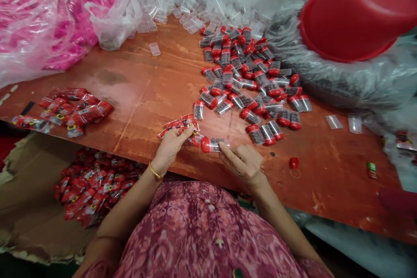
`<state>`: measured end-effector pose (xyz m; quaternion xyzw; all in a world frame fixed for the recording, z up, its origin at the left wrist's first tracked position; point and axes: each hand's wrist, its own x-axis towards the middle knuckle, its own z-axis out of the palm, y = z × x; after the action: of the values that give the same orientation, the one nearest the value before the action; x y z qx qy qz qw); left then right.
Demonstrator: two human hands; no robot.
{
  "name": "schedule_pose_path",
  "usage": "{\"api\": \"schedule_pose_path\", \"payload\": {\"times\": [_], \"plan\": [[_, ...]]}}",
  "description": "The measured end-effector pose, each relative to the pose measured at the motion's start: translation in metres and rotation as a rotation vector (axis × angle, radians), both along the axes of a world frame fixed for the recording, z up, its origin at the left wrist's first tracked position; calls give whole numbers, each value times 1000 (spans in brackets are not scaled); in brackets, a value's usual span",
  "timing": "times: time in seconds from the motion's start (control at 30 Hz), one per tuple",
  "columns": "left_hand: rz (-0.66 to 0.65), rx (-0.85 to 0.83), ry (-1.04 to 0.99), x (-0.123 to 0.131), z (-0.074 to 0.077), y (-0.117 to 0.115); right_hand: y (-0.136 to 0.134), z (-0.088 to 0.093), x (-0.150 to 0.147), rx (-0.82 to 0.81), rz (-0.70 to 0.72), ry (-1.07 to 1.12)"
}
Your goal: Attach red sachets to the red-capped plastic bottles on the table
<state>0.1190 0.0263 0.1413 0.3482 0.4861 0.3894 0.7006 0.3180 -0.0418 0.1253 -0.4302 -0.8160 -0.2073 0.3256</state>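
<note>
My left hand [170, 147] is closed on a few red printed plastic pouches [190, 120], its thumb pressed on top of them. Just to their right lies a clear container with a red cap [206, 144], dark round pieces showing inside. My right hand [243, 160] has its fingers closed at the clear end of that container; some of its fingertips are hidden. Behind my hands, a similar filled container [198, 110] stands close to the pouches. Many more red-capped containers [236, 74] are heaped farther back.
Loose pouches [86, 110] lie at the left of the wooden table [137, 78]; more fill a carton [29, 191] below. Clear empty cases [195, 19] pile at the back. A pink-filled bag [65, 13] stands left, a red bucket [355, 13] right, on a bag of dark pieces [325, 78].
</note>
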Motion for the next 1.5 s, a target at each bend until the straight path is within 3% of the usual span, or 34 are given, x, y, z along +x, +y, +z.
{"api": "schedule_pose_path", "payload": {"times": [0.17,0.5,0.6,0.7,0.83,0.9,1.0,1.1,1.2,1.33,1.5], "plan": [[17,38,24,5,-4,-4,2,4,-4,12,12,-18],[184,-193,-107,26,-2,-17,6,-3,-28,-20,-38,66],[186,-193,-124,24,-1,-16,7,-6,-28,-219,-53,261],[211,-152,-111,23,0,-15,8,-6,-23,-587,-105,606],[183,-89,-82,25,-3,-15,9,-11,-23,-1126,54,1113],[137,-75,-109,27,-7,-16,8,-16,-31,-1249,75,1345],[106,-90,-231,33,-11,-22,4,-21,-47,-1127,-25,1540],[149,-79,-373,37,-11,-28,-1,-18,-59,-887,-116,1448],[150,-6,-417,38,-8,-28,-3,-11,-61,-765,-124,1307],[142,-8,-318,37,-13,-22,-3,-10,-60,-765,-75,1293],[169,58,-200,46,-27,-27,3,-18,-68,-806,-102,1455]]}}
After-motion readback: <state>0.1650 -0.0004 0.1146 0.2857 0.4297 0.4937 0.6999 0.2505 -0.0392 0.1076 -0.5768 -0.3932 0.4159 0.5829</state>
